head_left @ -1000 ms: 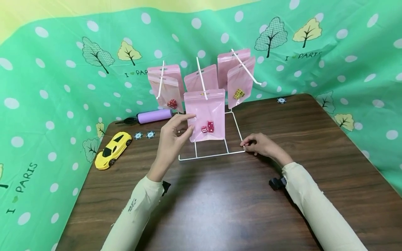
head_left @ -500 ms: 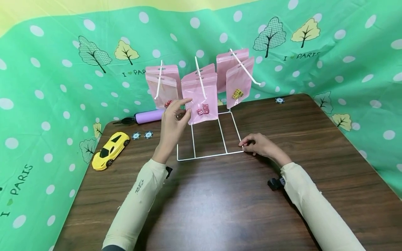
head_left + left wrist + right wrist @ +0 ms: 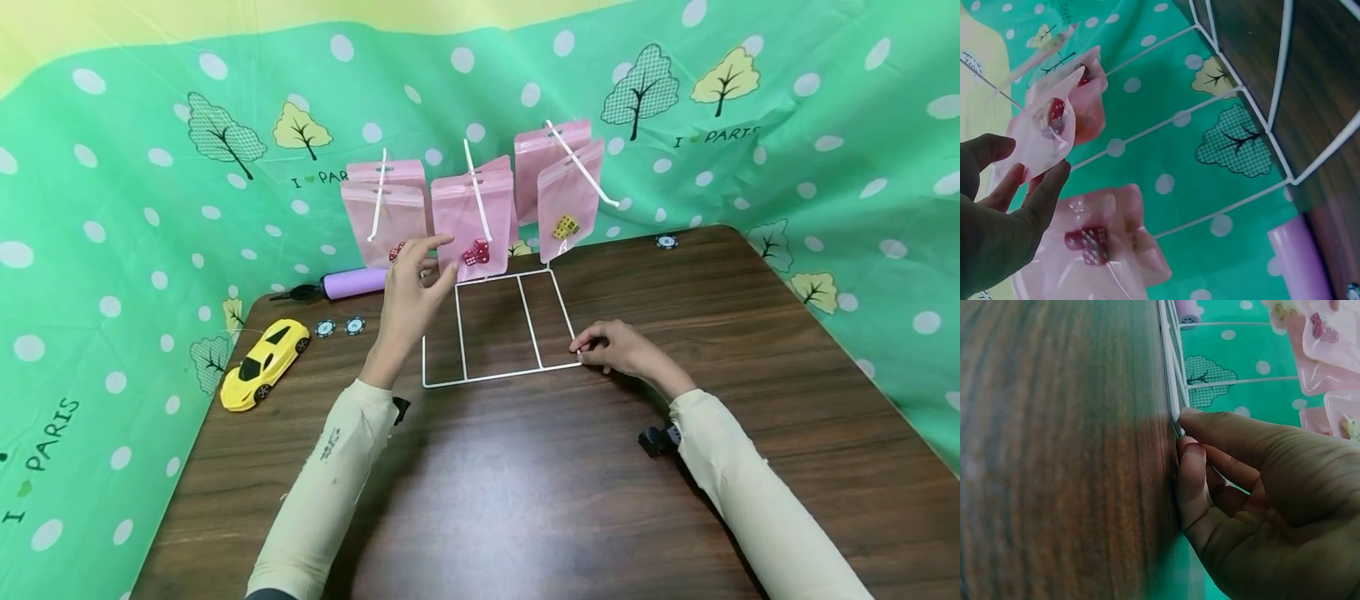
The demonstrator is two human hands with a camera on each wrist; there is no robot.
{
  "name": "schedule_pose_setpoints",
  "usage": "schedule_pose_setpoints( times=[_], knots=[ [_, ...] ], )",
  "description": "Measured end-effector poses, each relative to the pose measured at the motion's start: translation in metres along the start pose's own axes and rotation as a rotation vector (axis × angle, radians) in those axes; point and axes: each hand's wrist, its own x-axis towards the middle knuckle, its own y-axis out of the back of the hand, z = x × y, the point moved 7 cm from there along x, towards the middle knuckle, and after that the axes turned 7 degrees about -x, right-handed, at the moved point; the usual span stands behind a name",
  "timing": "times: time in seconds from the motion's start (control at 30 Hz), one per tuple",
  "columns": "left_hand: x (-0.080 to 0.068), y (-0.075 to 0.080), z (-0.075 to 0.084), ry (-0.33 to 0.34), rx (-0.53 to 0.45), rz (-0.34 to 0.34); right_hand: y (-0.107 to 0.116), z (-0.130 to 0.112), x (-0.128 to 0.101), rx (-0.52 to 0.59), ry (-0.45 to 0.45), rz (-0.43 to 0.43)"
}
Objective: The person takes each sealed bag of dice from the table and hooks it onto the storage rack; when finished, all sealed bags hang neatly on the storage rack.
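Observation:
In the head view, my left hand (image 3: 408, 300) is raised with thumb and fingers spread, at the lower left corner of a pink zip bag (image 3: 472, 204) that hangs on the middle hook. Red dice (image 3: 476, 252) show inside that bag. The left wrist view has the bag (image 3: 1032, 147) between thumb and fingers, which stand loosely apart. My right hand (image 3: 618, 346) pinches the front right corner of a white wire rack (image 3: 502, 375). Seen from the right wrist, thumb and forefinger close on the rack's wire (image 3: 1171, 369) at the table surface.
More pink bags hang on the left hook (image 3: 378, 192) and right hook (image 3: 581, 162), one with yellow dice (image 3: 566, 227). A yellow toy car (image 3: 266, 364), poker chips (image 3: 355, 326) and a purple pump (image 3: 354, 282) lie left on the table (image 3: 525, 500). A patterned green cloth (image 3: 262, 208) stands behind.
The front middle bag has moved back and up along its hook, away from me. My left hand has risen slightly, its fingers coming looser from the bag. The right hand stays on the rack.

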Motion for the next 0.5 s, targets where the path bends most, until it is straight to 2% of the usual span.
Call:
schedule_pose_setpoints(
  times=[0.17, 0.27, 0.37, 0.5],
  knots=[
    [-0.007, 0.001, -0.014, 0.062, 0.018, -0.047, 0.003, 0.002, 0.0, -0.012, 0.0, 0.004],
    [-0.015, 0.001, -0.024, 0.087, 0.096, -0.104, 0.003, 0.006, -0.001, -0.017, -0.004, 0.0],
    [-0.027, 0.0, -0.034, 0.119, 0.206, -0.211, 0.003, 0.007, -0.002, -0.012, 0.004, 0.001],
    [-0.053, -0.001, -0.05, 0.218, 0.365, -0.439, 0.005, 0.007, -0.004, -0.008, 0.015, 0.001]
  ],
)
